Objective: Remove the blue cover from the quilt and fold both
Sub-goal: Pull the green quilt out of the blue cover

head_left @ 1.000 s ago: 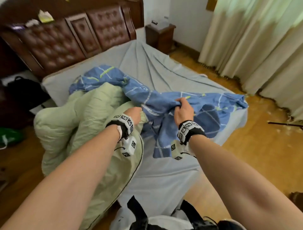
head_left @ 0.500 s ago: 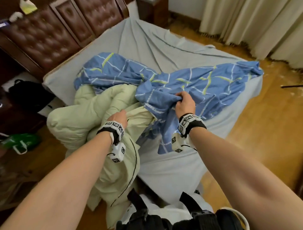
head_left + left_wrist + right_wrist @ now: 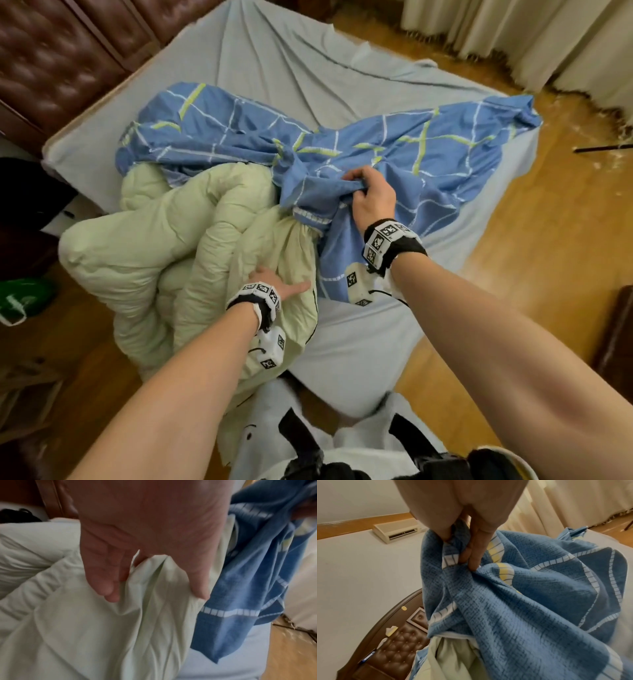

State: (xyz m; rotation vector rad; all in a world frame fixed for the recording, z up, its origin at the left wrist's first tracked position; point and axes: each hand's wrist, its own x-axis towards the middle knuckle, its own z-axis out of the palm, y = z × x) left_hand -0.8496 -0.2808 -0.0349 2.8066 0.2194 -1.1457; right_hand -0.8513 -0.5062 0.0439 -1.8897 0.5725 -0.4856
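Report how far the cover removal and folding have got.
Partly done: most of the green quilt lies outside the blue cover. In hand: the right hand grips the cover's edge, the left hand holds the quilt. Left: freeing the rest, folding both.

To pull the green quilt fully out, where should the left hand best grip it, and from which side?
Probably the bunched neck of the quilt where it leaves the blue cover, approached from the person's left. The right hand holds the cover's mouth; the left hand grips lower down.
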